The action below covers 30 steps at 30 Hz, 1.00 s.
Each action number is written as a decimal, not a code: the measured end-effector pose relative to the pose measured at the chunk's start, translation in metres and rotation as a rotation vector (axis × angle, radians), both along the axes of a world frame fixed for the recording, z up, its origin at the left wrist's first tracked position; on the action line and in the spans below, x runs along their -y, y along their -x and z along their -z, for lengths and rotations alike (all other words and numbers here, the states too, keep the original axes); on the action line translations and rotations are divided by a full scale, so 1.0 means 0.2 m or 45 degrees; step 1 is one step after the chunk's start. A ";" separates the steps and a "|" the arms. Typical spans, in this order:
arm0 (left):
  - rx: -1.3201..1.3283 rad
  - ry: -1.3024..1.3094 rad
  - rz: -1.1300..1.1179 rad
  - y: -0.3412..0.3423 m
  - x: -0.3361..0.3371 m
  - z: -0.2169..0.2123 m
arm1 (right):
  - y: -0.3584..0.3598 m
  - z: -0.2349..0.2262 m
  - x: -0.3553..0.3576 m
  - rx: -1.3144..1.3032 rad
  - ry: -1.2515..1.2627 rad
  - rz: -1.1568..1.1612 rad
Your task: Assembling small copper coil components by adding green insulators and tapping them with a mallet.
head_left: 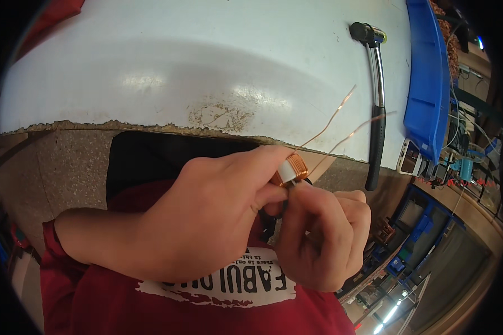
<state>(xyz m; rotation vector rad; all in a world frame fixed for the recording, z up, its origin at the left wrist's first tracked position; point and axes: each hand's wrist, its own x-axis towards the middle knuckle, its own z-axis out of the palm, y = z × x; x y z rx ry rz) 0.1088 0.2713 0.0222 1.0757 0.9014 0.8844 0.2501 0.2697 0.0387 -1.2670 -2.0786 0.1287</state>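
A small copper wire coil (299, 165) wound round a white core is held between the thumb and fingers of my left hand (204, 198), just off the front edge of the table. Two long copper wire ends (336, 113) rise from it, spreading up and to the right. Close against the coil's lower side, the thumb and forefinger of my right hand (327, 231) are pinched together. A thin greyish bit shows at those fingertips, too small to name. The other right fingers are curled in.
A mallet (378, 106) with a black head, metal shaft and black grip lies on the white table (207, 50), its handle jutting past the chipped front edge. To the right stands a blue plastic bin (428, 84). Red material (47, 22) lies at the far left.
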 end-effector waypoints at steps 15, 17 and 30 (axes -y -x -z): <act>0.201 -0.239 -0.180 -0.01 -0.02 -0.05 | -0.31 -0.02 -0.10 -0.704 -0.042 0.126; 0.121 -0.252 -0.163 0.03 -0.03 -0.05 | -0.32 -0.03 -0.16 -0.387 -0.047 0.312; 0.001 -0.232 -0.217 0.10 -0.03 -0.02 | -0.48 0.06 -0.39 0.667 -0.091 0.361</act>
